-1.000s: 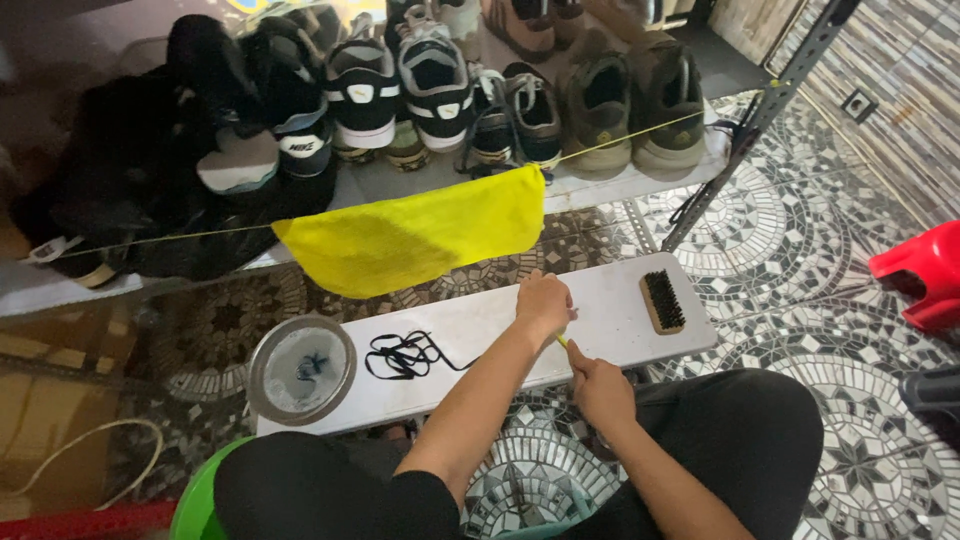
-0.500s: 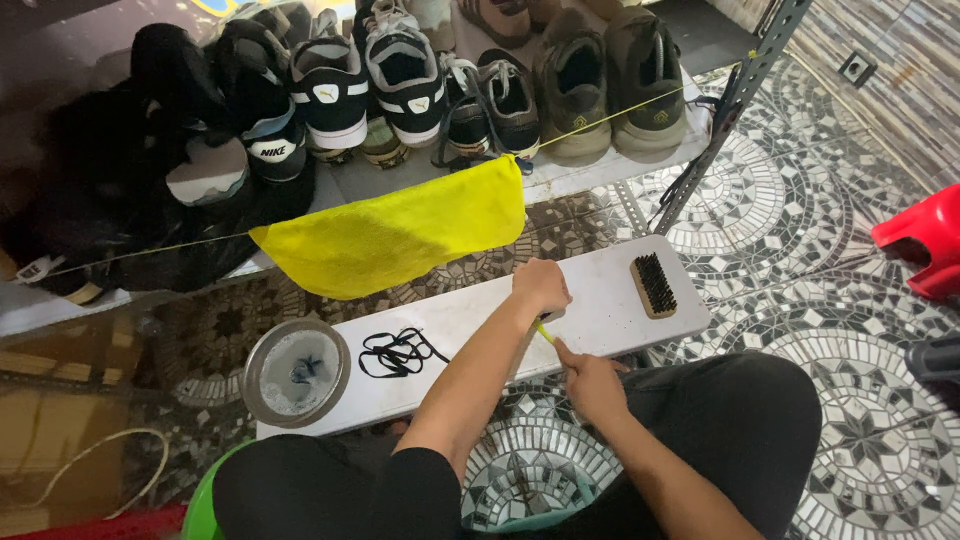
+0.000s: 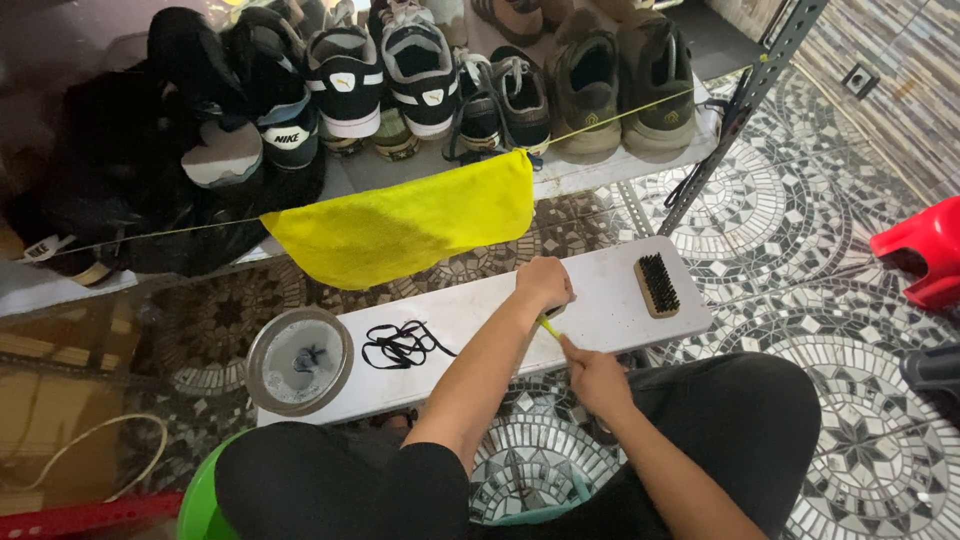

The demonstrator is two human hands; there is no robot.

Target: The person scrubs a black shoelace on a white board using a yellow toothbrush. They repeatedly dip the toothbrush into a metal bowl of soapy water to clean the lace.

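Both hands meet at the near edge of a low white bench (image 3: 480, 320). The left hand (image 3: 545, 283) is curled into a fist on the bench top, knuckles up, and the right hand (image 3: 595, 375) sits just below it, fingers pinched narrow; between them runs a thin yellow-green strip (image 3: 549, 326), apparently drawn taut from one grip to the other, though what it is stays too small to tell. Just right of the left hand lies a wooden brush (image 3: 657, 285), bristles up. Left of the hands lies a tangle of black laces (image 3: 403, 345), and farther left a round metal bowl (image 3: 298, 360) sits at the bench end. Beyond the hands a yellow cloth (image 3: 400, 225) hangs over a string, probably to dry, before a shelf of shoes (image 3: 420, 75). The patterned tile floor (image 3: 800, 230) spreads right toward a red stool (image 3: 925, 250).
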